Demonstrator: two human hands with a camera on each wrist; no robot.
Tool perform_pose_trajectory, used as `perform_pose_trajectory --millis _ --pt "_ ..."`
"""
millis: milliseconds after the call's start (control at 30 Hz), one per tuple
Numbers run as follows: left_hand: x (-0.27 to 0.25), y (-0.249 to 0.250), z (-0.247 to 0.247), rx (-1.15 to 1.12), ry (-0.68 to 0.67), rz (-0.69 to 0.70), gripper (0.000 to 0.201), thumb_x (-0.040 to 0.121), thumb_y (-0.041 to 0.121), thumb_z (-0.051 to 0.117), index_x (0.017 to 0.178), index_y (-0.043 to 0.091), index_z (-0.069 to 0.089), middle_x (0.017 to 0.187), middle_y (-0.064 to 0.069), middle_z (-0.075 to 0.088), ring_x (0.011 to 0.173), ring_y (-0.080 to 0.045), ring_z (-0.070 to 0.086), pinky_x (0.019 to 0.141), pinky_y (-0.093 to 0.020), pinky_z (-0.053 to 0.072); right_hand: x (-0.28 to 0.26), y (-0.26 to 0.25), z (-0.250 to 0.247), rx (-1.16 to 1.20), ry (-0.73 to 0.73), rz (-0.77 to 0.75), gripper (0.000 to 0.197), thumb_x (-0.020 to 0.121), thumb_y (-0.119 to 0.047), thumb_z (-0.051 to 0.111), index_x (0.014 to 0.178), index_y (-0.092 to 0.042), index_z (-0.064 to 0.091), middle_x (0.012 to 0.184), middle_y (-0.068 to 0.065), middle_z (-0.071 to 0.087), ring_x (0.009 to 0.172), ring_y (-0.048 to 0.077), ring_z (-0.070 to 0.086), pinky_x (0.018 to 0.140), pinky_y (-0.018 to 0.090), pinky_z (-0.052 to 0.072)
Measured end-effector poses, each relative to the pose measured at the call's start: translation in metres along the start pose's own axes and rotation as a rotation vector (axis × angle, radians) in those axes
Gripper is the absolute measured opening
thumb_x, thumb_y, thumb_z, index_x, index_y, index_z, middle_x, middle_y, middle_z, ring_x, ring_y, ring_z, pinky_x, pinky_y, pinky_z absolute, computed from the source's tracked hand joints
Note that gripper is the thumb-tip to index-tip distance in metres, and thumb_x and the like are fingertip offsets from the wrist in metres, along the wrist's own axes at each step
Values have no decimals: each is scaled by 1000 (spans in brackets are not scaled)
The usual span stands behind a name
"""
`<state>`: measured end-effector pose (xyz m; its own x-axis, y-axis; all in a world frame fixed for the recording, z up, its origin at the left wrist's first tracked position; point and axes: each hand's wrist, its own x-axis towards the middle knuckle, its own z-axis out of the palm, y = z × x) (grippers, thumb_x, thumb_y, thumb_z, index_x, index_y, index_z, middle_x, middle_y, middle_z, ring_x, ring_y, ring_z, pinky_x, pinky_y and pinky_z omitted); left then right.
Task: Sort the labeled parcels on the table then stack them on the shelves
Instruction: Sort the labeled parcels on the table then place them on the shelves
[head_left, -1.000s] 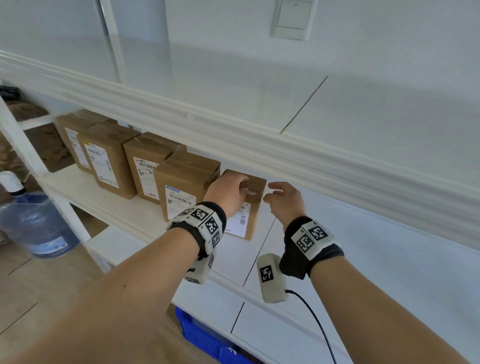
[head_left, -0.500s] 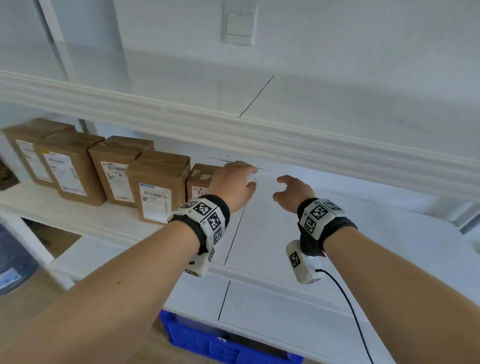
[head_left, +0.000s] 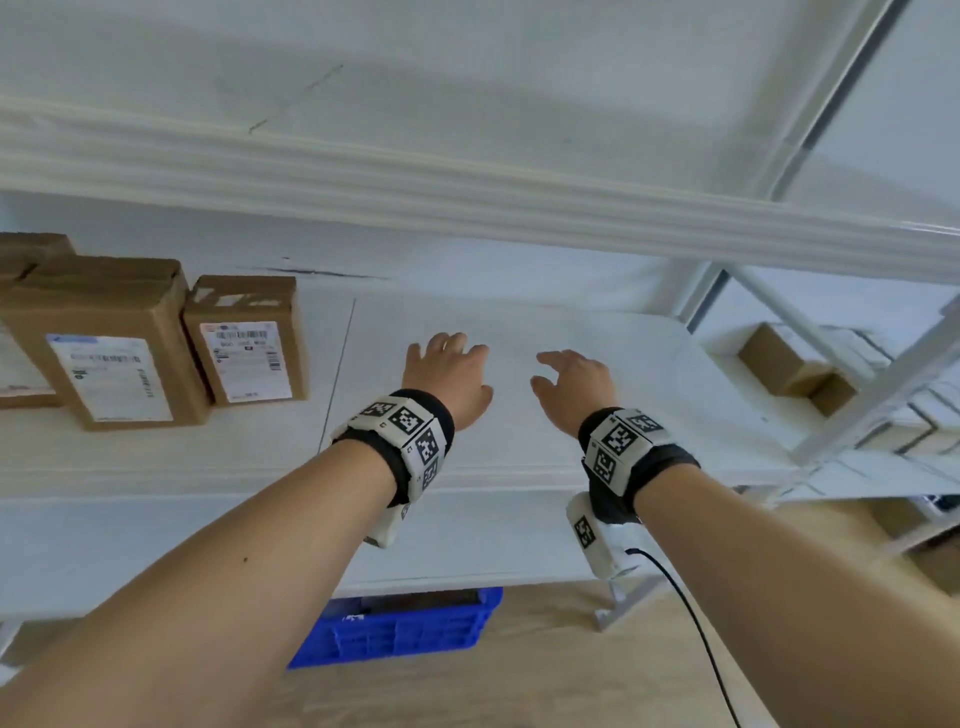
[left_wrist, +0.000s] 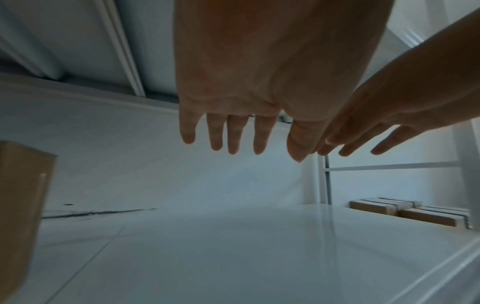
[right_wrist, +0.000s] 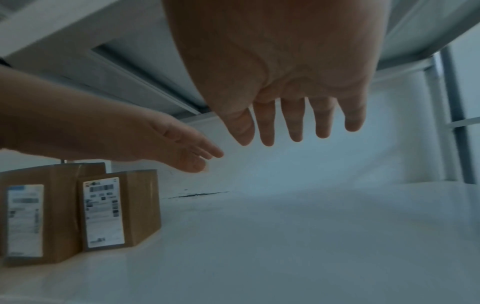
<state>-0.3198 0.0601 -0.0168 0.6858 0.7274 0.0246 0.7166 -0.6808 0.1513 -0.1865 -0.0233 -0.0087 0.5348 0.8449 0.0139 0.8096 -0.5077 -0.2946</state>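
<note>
Brown labeled parcels stand upright in a row on the white shelf (head_left: 519, 415) at the left. The rightmost is a small parcel (head_left: 248, 339), seen also in the right wrist view as the small parcel (right_wrist: 119, 209); a taller parcel (head_left: 106, 343) stands beside it. My left hand (head_left: 451, 370) hovers over bare shelf to the right of the small parcel, fingers straight, holding nothing. My right hand (head_left: 571, 379) hangs beside it, fingers relaxed and empty. Both wrist views show spread fingers, the left hand (left_wrist: 233, 131) and the right hand (right_wrist: 291, 123), above the shelf board.
An upper shelf edge (head_left: 467, 202) runs just above the hands. More brown boxes (head_left: 795, 369) lie on the neighbouring rack at the right behind a slanted white brace (head_left: 883, 384). A blue crate (head_left: 400, 629) sits on the wooden floor under the shelves.
My left hand has let go of the small parcel, which now stands in the row. Both hands have moved right, away from it, and opened. The view has swung right.
</note>
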Motion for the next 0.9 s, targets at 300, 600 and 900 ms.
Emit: perform_pose_trajectory --millis 300,600,900 --pt "4 93 15 29 -76 166 49 94 35 45 140 19 39 150 -8 30 140 -27 21 111 -45 21 -44 98 -27 64 64 134 36 97 -33 41 129 -27 56 137 -4 53 122 22 49 104 39 38" --pt "5 254 35 -82 -84 336 49 91 36 51 137 23 45 143 -5 43 134 -26 34 109 -39 27 -103 247 -66 88 148 291 35 94 -32 44 124 -27 60 132 0 57 123 25 47 106 39 37" --pt "-3 434 70 -69 -96 479 45 90 36 53 134 24 49 139 -4 47 126 -25 43 103 -38 36 -161 414 -116 164 223 414 37 95 -30 43 129 -25 57 136 2 54 126 25 45 105 40 38"
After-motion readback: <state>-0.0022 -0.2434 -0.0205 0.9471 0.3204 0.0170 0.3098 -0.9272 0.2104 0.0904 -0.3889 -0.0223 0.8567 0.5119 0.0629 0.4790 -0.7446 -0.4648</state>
